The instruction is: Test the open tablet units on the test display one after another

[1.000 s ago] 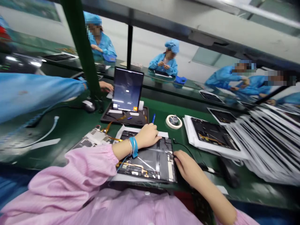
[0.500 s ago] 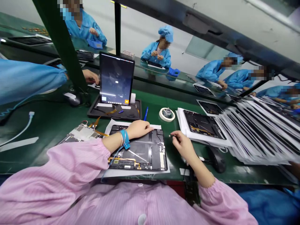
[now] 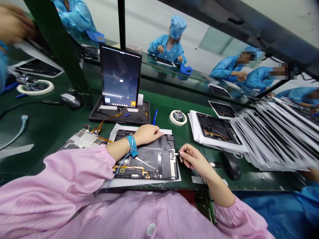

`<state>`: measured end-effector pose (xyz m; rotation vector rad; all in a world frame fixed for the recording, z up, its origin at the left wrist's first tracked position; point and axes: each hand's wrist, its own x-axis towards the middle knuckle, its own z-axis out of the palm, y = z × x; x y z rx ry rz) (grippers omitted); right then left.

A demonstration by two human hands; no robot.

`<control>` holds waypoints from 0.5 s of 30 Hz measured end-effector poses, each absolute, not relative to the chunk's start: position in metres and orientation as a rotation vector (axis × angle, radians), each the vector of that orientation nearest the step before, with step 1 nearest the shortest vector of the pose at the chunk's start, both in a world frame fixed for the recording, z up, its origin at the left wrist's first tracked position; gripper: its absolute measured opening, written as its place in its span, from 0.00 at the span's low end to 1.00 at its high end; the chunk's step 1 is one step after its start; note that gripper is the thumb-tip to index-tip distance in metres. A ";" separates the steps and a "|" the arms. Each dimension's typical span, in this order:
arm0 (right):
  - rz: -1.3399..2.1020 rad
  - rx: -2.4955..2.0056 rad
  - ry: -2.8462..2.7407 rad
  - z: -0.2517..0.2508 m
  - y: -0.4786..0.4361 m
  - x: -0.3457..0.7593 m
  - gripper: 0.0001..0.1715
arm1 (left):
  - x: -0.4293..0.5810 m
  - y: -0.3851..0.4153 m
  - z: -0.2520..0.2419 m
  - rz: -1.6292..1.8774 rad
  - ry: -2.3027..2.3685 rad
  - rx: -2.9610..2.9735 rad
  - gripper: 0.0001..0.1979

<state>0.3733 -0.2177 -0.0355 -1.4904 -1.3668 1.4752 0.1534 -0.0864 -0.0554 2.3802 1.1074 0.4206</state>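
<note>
An opened tablet lies on white paper in front of me, its circuit boards and orange flex cables exposed. My left hand rests across its far edge with the fingers laid out and holding nothing; a blue band is on the wrist. At the tablet's right edge my right hand pinches a black cable plug. The plug's metal tip meets the tablet's side, but I cannot tell how deep it sits. Behind the tablet stands a lit screen in a black tray, with flex cables near its base.
A bare circuit assembly lies left of the tablet. Beyond it are a blue pen and a tape roll. To the right are another opened tablet, a mouse and stacked panels. Co-workers in blue sit across the bench.
My right hand has brought the cable plug from beside the tablet against its right edge. My left hand stays on the far edge. A co-worker's hand at the left has moved.
</note>
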 end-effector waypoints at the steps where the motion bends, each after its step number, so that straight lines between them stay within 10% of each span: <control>1: 1.475 -1.493 -1.377 -0.036 -0.218 0.374 0.17 | 0.153 -0.086 -0.055 0.419 1.107 2.379 0.20; 9: 1.279 -1.628 -1.552 -0.044 -0.221 0.366 0.17 | 0.153 -0.087 -0.055 0.415 1.105 2.386 0.20; 15: -0.217 -1.788 -1.634 -0.016 -0.248 0.422 0.19 | 0.153 -0.086 -0.054 0.432 1.093 2.406 0.21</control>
